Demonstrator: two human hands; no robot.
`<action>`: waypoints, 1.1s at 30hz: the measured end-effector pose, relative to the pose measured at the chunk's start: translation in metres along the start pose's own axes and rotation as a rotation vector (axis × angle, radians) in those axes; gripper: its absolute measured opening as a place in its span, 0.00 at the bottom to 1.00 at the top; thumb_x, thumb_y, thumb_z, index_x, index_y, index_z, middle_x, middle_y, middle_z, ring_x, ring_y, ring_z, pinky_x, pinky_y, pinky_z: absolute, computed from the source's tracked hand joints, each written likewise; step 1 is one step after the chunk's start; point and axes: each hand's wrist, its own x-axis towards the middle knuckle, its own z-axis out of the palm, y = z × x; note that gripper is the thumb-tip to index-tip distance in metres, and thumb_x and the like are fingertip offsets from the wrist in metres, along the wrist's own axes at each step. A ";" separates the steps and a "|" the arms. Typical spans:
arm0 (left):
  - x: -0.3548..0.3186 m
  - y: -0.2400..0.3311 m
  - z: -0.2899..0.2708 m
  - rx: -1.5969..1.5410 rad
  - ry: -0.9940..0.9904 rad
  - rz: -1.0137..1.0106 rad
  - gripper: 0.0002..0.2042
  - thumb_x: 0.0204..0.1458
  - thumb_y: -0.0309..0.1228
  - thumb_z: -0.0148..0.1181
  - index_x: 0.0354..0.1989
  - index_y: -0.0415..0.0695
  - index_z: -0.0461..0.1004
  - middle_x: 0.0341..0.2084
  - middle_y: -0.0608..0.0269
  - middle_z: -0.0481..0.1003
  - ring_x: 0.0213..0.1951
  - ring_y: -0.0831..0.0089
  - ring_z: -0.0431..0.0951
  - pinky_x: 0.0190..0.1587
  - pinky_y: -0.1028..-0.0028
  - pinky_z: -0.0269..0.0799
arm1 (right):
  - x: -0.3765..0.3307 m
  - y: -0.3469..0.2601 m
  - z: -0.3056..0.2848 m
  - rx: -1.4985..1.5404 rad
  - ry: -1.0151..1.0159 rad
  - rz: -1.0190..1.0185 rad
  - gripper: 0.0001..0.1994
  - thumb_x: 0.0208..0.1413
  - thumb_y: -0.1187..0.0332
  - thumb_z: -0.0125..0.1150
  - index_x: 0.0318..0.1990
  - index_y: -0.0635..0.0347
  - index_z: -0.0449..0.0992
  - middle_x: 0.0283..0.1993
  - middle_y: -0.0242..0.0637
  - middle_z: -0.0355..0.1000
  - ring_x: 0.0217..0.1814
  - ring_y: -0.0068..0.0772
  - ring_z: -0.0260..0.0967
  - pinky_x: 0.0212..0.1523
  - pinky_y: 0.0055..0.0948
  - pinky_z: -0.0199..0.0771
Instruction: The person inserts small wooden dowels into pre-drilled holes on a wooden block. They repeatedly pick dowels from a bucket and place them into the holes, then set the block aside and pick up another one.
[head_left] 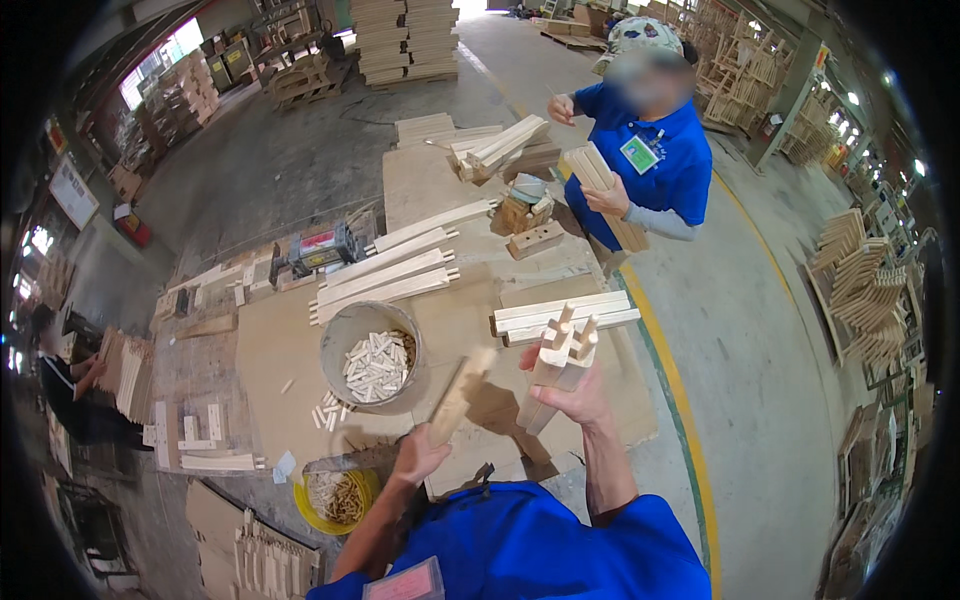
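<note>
My left hand (420, 456) is closed round the lower end of a flat wooden bar (458, 402), whose upper end is smeared by motion. My right hand (580, 398) grips a bundle of pale wooden bars (556, 366) held upright. Round dowels (565, 318) stick up from the bars' top ends. A gap separates the left-hand bar from the bundle. Left of my hands stands a grey bucket (326, 352) of short wooden dowels (376, 366), and several more dowels (328, 412) lie loose beside it. Beyond the bundle rests a stack of squared bars (540, 312).
Long bars with pegged ends (390, 275) lie past the bucket, near a dark clamp-like machine (320, 248). A yellow bucket (302, 508) of dowels sits at lower left. Across the table, a person in blue (650, 150) holds wooden bars. Another person (85, 385) works at far left.
</note>
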 end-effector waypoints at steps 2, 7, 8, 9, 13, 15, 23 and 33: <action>-0.017 0.046 -0.069 -0.358 -0.008 -0.226 0.17 0.48 0.30 0.69 0.47 0.41 0.75 0.33 0.62 0.76 0.38 0.73 0.77 0.42 0.71 0.74 | -0.002 0.017 -0.003 -0.094 0.048 -0.030 0.27 0.40 0.71 0.75 0.53 0.61 0.77 0.49 0.34 0.78 0.51 0.28 0.74 0.53 0.33 0.74; -0.065 0.173 -0.238 -0.377 0.348 0.372 0.23 0.44 0.32 0.70 0.49 0.41 0.71 0.40 0.56 0.75 0.38 0.63 0.78 0.42 0.61 0.75 | 0.005 0.013 0.028 -0.205 -0.060 0.048 0.25 0.38 0.70 0.75 0.48 0.62 0.78 0.42 0.35 0.77 0.45 0.26 0.74 0.48 0.32 0.76; -0.063 0.183 -0.244 0.084 0.252 0.489 0.22 0.44 0.29 0.68 0.47 0.39 0.68 0.32 0.55 0.74 0.34 0.61 0.79 0.38 0.60 0.75 | 0.011 0.008 0.033 -0.234 -0.112 0.025 0.25 0.38 0.70 0.76 0.48 0.62 0.78 0.43 0.36 0.77 0.46 0.26 0.75 0.49 0.32 0.76; -0.055 0.189 -0.248 0.230 0.047 0.327 0.23 0.43 0.32 0.69 0.45 0.38 0.67 0.29 0.52 0.73 0.32 0.56 0.78 0.37 0.58 0.74 | 0.015 0.007 0.037 -0.258 -0.145 0.002 0.24 0.38 0.70 0.76 0.48 0.63 0.79 0.43 0.36 0.78 0.47 0.26 0.75 0.49 0.32 0.76; -0.064 0.207 -0.289 -0.006 0.195 0.302 0.23 0.41 0.34 0.69 0.42 0.37 0.68 0.29 0.48 0.74 0.30 0.45 0.76 0.38 0.57 0.73 | 0.020 0.008 0.047 -0.185 -0.123 -0.075 0.27 0.38 0.69 0.77 0.51 0.63 0.79 0.49 0.37 0.79 0.52 0.29 0.75 0.54 0.33 0.75; -0.072 0.205 -0.293 -0.039 0.274 0.358 0.23 0.40 0.34 0.70 0.43 0.36 0.70 0.30 0.47 0.76 0.29 0.49 0.77 0.37 0.59 0.74 | 0.021 0.009 0.051 -0.143 -0.158 -0.020 0.29 0.39 0.71 0.77 0.54 0.63 0.78 0.51 0.36 0.79 0.53 0.27 0.75 0.55 0.31 0.74; -0.072 0.214 -0.282 0.071 0.236 0.331 0.20 0.44 0.31 0.65 0.45 0.36 0.70 0.25 0.49 0.75 0.27 0.56 0.78 0.34 0.61 0.75 | 0.030 0.010 0.046 -0.195 -0.242 -0.033 0.35 0.42 0.73 0.73 0.62 0.65 0.69 0.54 0.39 0.78 0.54 0.29 0.74 0.57 0.32 0.73; -0.055 0.188 -0.255 0.503 0.142 0.174 0.19 0.45 0.32 0.64 0.44 0.36 0.69 0.32 0.44 0.79 0.35 0.51 0.81 0.43 0.59 0.76 | 0.043 0.000 0.059 -0.217 -0.262 -0.060 0.31 0.36 0.73 0.76 0.55 0.62 0.76 0.47 0.34 0.79 0.47 0.25 0.75 0.51 0.29 0.75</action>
